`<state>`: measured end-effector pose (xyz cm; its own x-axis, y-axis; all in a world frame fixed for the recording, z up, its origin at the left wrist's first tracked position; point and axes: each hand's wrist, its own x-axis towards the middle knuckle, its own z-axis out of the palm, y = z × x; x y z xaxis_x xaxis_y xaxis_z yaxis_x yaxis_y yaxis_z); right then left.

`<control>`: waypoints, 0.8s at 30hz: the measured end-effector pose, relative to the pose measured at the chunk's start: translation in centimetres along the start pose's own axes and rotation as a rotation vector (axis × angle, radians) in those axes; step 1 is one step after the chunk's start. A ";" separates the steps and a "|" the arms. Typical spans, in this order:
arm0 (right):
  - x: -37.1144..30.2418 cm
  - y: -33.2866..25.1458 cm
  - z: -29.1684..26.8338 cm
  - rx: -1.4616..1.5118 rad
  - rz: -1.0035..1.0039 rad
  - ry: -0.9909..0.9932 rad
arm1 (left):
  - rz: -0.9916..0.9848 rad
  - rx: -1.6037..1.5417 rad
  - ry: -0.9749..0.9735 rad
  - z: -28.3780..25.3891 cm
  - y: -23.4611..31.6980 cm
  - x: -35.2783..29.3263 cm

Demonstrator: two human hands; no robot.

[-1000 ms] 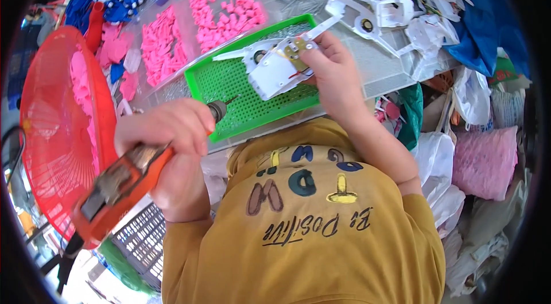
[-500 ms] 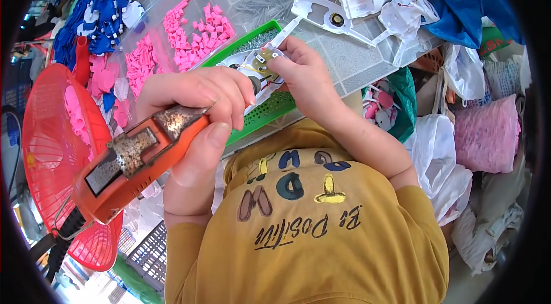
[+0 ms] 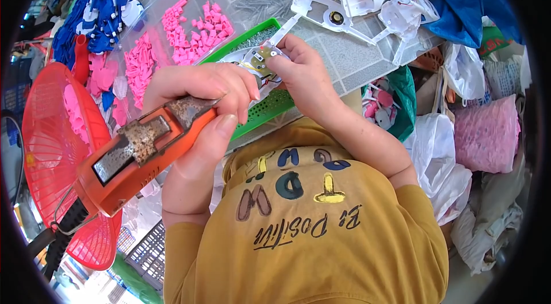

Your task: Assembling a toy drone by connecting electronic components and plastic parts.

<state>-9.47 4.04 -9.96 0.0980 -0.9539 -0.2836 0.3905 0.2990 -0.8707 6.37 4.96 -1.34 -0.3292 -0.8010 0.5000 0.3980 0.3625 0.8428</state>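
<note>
My left hand [image 3: 204, 106] grips an orange electric screwdriver [image 3: 140, 152] with a worn dark switch, its tip pointing at the part my right hand holds. My right hand [image 3: 301, 71] is closed on a white plastic part [image 3: 261, 60] that carries a small round circuit piece and thin wires. Both hands meet above a green perforated tray [image 3: 270, 109] on the grey tabletop. The screwdriver's tip is hidden behind my left fingers.
Heaps of pink plastic pieces [image 3: 195, 26] lie left of the tray, blue ones [image 3: 100, 14] farther left. White plastic shells [image 3: 367, 0] pile up at the far right. A red fan guard [image 3: 51, 149] stands at my left. Plastic bags [image 3: 488, 137] crowd the right.
My left hand has brought the screwdriver up and toward the part, so the tool looms larger. My right hand keeps the white part over the tray.
</note>
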 end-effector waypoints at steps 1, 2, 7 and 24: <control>0.0 0.0 -0.1 0.000 0.000 0.000 | 0.000 0.000 0.000 0.0 -0.1 0.1; 0.0 -0.1 -0.1 -0.024 -0.001 -0.010 | -0.007 -0.003 -0.008 0.0 -0.1 0.2; -0.4 -0.6 0.1 -0.064 0.011 -0.019 | -0.052 0.019 0.008 0.5 -0.5 0.8; -0.9 -1.7 -0.8 -0.003 0.039 -0.093 | 0.102 -0.234 -0.477 -3.9 2.5 1.3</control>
<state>-11.02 4.44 -8.51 0.1976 -0.9397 -0.2792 0.3821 0.3361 -0.8608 10.31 3.00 0.66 -0.6099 -0.4422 0.6577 0.6101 0.2677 0.7457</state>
